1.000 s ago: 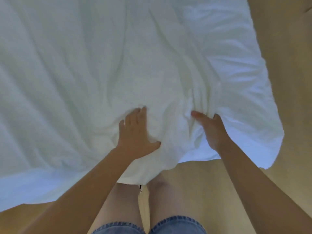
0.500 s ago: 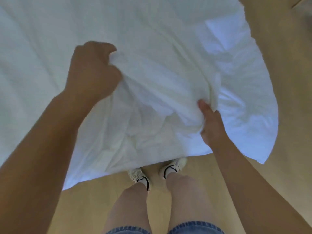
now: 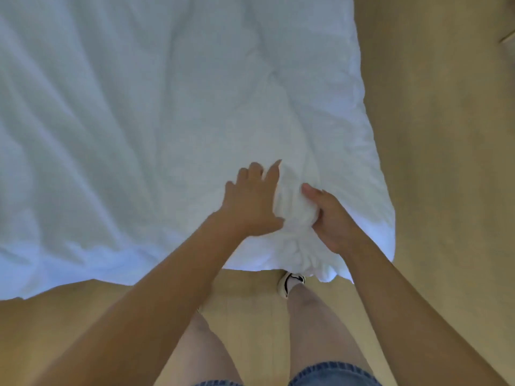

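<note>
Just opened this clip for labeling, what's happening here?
A person stands at the near edge of a spread white bedsheet. The right hand grips a bunched fold near its corner. The left hand presses against that bunch, fingers straight. One shoe shows below the edge on the wooden floor.

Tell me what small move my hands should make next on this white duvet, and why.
Probably tug the bunched ridge toward the near edge to smooth it: the right hand grips it, the left hand presses flat beside it, and the white duvet lies wrinkled around that spot.
</note>
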Available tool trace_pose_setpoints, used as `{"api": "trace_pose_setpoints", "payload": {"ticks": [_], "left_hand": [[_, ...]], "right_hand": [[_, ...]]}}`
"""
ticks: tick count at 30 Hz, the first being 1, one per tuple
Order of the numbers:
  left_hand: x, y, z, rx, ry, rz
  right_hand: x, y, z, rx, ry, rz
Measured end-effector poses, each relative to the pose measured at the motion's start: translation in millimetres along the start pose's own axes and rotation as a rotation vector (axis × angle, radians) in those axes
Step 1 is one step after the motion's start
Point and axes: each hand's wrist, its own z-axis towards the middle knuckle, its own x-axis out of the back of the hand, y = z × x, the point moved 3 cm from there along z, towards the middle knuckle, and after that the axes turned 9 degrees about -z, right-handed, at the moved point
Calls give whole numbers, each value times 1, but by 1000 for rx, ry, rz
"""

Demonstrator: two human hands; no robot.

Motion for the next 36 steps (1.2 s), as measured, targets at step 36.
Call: {"api": "trace_pose_setpoints", "payload": {"ticks": [36], "left_hand": [[-5, 191, 88, 138, 347, -309]], "right_hand": [[253, -15, -23, -141, -103, 153]]}}
